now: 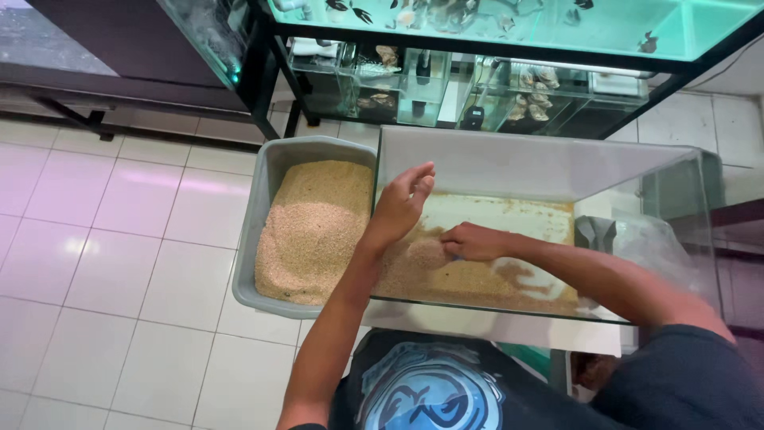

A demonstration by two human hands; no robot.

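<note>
A clear glass tank (676, 171) stands in front of me, its bottom partly covered with tan sand (477, 279). My right hand (476, 241) is inside it, low on the sand. Its fingers curl around what looks like a small blue scoop (430, 255) heaped with sand. My left hand (403, 203) hovers over the tank's left wall with its fingers loosely spread and nothing in it. Against the tank's left side sits a grey plastic tub (267, 207) filled with the same sand (314, 231).
White floor tiles (119, 263) stretch to the left. A black metal rack (274, 76) with lit aquariums (509, 24) and small glass tanks runs along the back. A crumpled clear plastic bag (637, 243) lies behind the tank's right end.
</note>
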